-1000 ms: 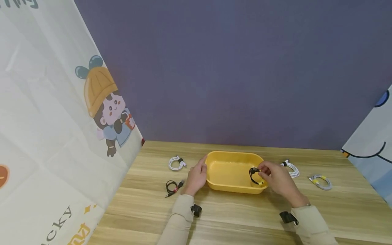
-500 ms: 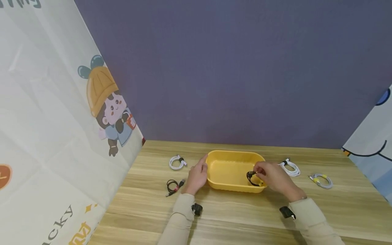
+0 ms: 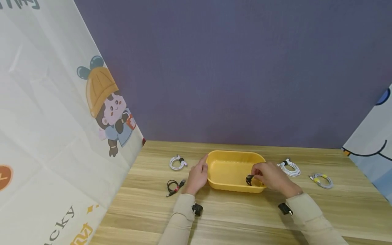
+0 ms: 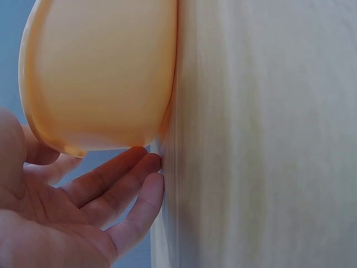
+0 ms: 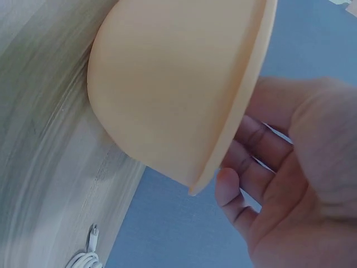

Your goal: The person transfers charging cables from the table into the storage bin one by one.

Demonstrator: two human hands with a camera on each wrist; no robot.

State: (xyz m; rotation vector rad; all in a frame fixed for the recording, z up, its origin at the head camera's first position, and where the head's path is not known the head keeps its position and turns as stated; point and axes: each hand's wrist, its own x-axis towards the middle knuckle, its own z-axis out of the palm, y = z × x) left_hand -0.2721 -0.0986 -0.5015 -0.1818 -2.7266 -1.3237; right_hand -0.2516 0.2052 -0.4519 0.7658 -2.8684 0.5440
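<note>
A yellow plastic bin (image 3: 228,170) stands on the wooden table. My left hand (image 3: 197,177) rests against its left end, the fingers fairly straight along the outside of the wall in the left wrist view. My right hand (image 3: 271,175) reaches over the right rim and pinches a coiled black cable (image 3: 249,179) low inside the bin, near its right end. The pinching fingertips and part of the cable are hidden; in the right wrist view the bin's wall (image 5: 162,84) blocks them.
Left of the bin lie a coiled white cable (image 3: 176,163) and a black cable with a red tie (image 3: 173,187). To the right are another white cable (image 3: 291,168) and a grey cable with yellow ties (image 3: 322,181). A dark panel (image 3: 239,75) stands behind the table.
My right hand has moved left and down into the bin with the black cable, which now sits lower. My left hand has stayed at the bin's left end.
</note>
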